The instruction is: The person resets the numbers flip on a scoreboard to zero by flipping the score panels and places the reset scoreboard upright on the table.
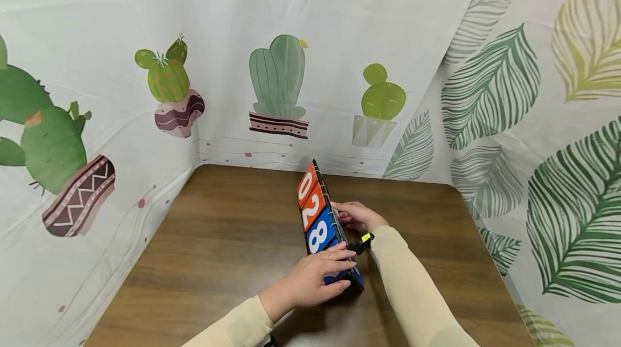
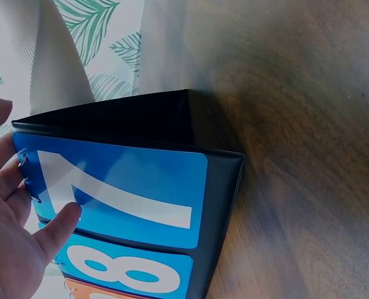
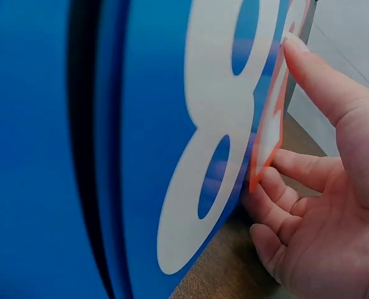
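Observation:
A tabletop flip scoreboard stands like a tent on the table, with white numerals on red and blue cards. My left hand lies across its near end, fairly straight fingers reaching over the ringed top edge. One fingertip touches the blue number card in the left wrist view. On the right face, my right hand pinches a red number card by its edge, thumb in front and fingers behind. A blue card with an 8 hangs beside it, nearer the camera.
The brown wooden table extends around the scoreboard. White cloth with cactus prints hangs behind it, and leaf-print cloth hangs at the right. A black wrist strap sits on the right wrist, close to the scoreboard.

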Demonstrator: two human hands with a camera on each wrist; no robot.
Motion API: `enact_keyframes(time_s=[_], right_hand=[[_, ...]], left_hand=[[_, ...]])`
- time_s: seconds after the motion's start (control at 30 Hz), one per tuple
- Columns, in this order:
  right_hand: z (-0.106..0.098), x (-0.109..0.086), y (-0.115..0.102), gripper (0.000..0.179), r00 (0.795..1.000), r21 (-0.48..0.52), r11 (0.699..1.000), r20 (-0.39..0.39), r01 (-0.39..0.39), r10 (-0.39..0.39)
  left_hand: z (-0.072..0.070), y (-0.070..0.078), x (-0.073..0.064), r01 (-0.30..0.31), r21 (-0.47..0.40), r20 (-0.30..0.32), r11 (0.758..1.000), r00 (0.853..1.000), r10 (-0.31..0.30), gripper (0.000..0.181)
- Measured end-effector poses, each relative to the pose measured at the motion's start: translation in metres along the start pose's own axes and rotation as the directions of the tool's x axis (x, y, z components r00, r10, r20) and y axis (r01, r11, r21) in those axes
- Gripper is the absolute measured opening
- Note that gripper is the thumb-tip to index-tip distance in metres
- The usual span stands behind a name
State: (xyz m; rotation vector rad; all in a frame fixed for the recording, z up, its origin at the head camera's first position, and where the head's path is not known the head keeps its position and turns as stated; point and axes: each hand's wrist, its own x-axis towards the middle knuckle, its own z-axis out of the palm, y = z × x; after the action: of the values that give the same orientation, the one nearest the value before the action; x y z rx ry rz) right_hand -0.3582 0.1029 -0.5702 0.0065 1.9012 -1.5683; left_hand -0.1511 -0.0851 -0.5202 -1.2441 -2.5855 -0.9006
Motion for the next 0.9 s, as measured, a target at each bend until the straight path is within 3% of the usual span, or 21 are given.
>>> enact_keyframes(time_s=[0.33,0.57,0.7,0.9], right_hand=[[-0.002,0.0,0.002,0.056,0.998,0.036,0.999,-0.061,0.0,0.002],[0.0,0.003,0.004,0.031,0.988,0.035,0.999,-0.151,-0.009,0.015],[0.0,0.005,0.007,0.024,0.989,0.048,0.999,-0.145,-0.008,0.015],[-0.006,0.007,0.011,0.028,0.993,0.08,0.997,-0.12,-0.013,0.023]], left_hand=[[0.001,-0.002,0.0,-0.002,-0.013,-0.002,1.0,1.0,0.002,0.04],[0.0,-0.002,0.001,0.014,-0.025,0.004,1.0,1.0,-0.014,0.04],[0.0,-0.001,0.001,0.026,-0.048,0.014,0.999,1.0,-0.026,0.041],[0.0,-0.001,0.001,0.013,-0.036,0.005,0.999,1.0,-0.013,0.04]])
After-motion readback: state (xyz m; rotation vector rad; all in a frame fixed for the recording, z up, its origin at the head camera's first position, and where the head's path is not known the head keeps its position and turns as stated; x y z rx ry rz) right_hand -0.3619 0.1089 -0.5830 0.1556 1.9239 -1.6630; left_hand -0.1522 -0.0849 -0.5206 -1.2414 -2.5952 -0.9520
